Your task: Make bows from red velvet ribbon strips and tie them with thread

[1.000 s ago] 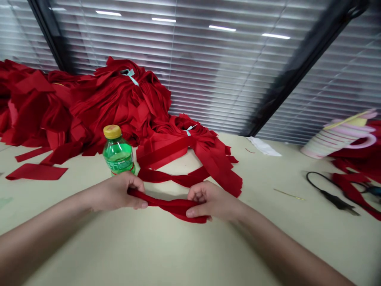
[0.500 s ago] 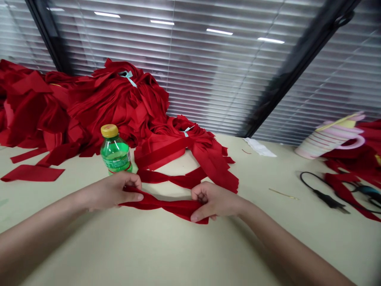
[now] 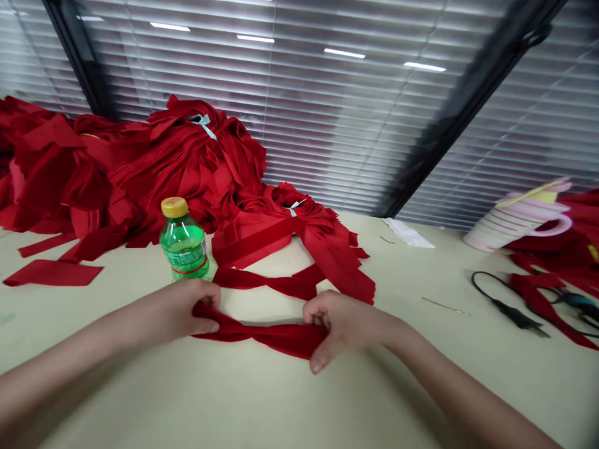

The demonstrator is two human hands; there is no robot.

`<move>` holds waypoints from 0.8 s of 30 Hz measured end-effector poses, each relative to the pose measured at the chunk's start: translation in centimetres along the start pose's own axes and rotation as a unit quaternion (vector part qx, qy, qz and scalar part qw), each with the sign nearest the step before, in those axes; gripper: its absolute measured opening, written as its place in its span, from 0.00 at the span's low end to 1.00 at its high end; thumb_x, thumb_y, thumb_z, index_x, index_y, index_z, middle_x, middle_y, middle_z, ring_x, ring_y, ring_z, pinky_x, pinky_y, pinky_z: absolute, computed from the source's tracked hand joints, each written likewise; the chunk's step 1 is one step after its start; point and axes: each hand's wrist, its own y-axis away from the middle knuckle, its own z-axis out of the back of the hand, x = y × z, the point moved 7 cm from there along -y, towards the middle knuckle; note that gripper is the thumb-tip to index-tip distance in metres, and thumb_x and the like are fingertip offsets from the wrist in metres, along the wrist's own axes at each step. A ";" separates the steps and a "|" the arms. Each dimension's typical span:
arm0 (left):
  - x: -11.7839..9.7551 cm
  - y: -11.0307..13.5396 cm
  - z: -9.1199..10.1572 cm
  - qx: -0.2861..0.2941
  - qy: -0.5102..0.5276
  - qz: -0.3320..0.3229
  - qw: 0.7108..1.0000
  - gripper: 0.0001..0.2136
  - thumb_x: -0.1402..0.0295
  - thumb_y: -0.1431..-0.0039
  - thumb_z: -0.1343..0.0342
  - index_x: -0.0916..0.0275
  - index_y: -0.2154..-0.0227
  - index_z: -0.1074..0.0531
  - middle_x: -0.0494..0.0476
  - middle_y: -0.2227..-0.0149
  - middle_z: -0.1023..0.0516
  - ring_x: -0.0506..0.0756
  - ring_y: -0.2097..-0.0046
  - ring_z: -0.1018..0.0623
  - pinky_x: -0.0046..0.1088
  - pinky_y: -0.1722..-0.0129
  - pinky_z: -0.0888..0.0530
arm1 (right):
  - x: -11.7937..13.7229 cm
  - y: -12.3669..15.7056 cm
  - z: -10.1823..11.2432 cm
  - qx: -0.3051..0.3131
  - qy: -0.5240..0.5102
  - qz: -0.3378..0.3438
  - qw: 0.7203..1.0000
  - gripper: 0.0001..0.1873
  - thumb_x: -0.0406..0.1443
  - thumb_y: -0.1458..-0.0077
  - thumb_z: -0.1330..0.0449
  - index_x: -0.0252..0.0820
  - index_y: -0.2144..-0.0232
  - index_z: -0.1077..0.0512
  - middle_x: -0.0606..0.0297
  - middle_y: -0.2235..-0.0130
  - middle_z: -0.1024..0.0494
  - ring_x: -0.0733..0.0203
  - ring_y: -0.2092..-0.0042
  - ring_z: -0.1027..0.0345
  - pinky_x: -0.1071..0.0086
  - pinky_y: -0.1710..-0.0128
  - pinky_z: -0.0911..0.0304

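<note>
We worked low over the pale tabletop [image 3: 210, 399], where a twisted red strip [image 3: 262, 330] lay between our two hands. Our left hand [image 3: 187, 308] pinched its left end between thumb and fingers. Our right hand [image 3: 349, 327] was at the other end, its thumb spread away from the curled fingers. Just beyond the strip we had a second red strip [image 3: 262, 279], also twisted, and to our right a black plug [image 3: 519, 315] on its cord. A green bottle [image 3: 184, 244] with a yellow cap stood behind our left hand. Farther off we saw a tied red bundle [image 3: 285, 202], a striped mug [image 3: 510, 221] at the right, and last the window blinds [image 3: 318, 106].
</note>
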 end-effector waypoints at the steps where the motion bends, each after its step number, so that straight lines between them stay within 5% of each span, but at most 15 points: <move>1: -0.3 0.2 0.2 -0.026 -0.015 -0.003 1.000 0.06 0.64 0.48 0.44 0.59 0.69 0.32 0.50 0.69 0.29 0.54 0.69 0.31 0.28 0.72 0.36 | 0.3 0.1 0.2 -0.019 0.011 0.012 1.000 0.27 0.45 0.73 0.26 0.41 0.81 0.40 0.78 0.81 0.45 0.72 0.78 0.53 0.75 0.83 0.58; 4: -2.3 0.7 0.4 -0.115 -0.047 -0.057 0.991 0.09 0.67 0.47 0.45 0.58 0.62 0.32 0.54 0.59 0.30 0.56 0.59 0.29 0.31 0.62 0.34 | 2.6 0.4 0.8 -0.145 0.041 0.076 0.986 0.19 0.48 0.61 0.31 0.41 0.74 0.30 0.72 0.76 0.32 0.68 0.74 0.41 0.74 0.77 0.46; 7: -4.8 1.1 -0.6 -0.141 -0.034 -0.156 0.977 0.06 0.66 0.41 0.48 0.59 0.62 0.30 0.54 0.60 0.29 0.54 0.58 0.29 0.30 0.59 0.33 | 5.9 0.5 -0.9 -0.244 0.116 0.177 0.946 0.11 0.42 0.48 0.38 0.42 0.66 0.26 0.65 0.66 0.25 0.62 0.64 0.33 0.68 0.63 0.39; 12: -5.4 0.7 -2.9 -0.109 0.013 -0.162 0.981 0.08 0.69 0.38 0.51 0.61 0.69 0.27 0.53 0.68 0.29 0.51 0.66 0.27 0.26 0.66 0.32 | 7.1 -0.3 -4.7 -0.303 0.220 0.200 0.905 0.05 0.34 0.43 0.43 0.40 0.69 0.27 0.63 0.66 0.26 0.58 0.62 0.33 0.61 0.56 0.41; 16: -5.2 0.9 -3.6 -0.097 0.037 -0.135 0.985 0.06 0.66 0.41 0.47 0.61 0.72 0.29 0.51 0.72 0.30 0.50 0.71 0.29 0.24 0.73 0.34 | 6.8 0.3 -5.1 -0.360 0.186 0.248 0.880 0.03 0.32 0.45 0.41 0.41 0.71 0.28 0.66 0.70 0.27 0.62 0.66 0.33 0.62 0.56 0.42; 21: -6.2 1.8 -3.9 -0.088 -0.010 -0.172 0.981 0.12 0.69 0.35 0.58 0.61 0.70 0.30 0.54 0.68 0.31 0.52 0.66 0.29 0.27 0.67 0.34 | 7.0 0.9 -5.2 -0.394 0.163 0.276 0.861 0.08 0.36 0.43 0.41 0.41 0.74 0.31 0.69 0.73 0.26 0.64 0.69 0.33 0.64 0.59 0.44; 24: -6.0 2.0 -4.1 -0.067 0.000 -0.139 0.988 0.11 0.70 0.35 0.60 0.61 0.69 0.34 0.54 0.67 0.32 0.52 0.66 0.30 0.28 0.66 0.35 | 7.4 1.1 -5.3 -0.396 0.159 0.285 0.858 0.08 0.35 0.42 0.41 0.40 0.74 0.33 0.70 0.75 0.27 0.66 0.71 0.35 0.65 0.59 0.45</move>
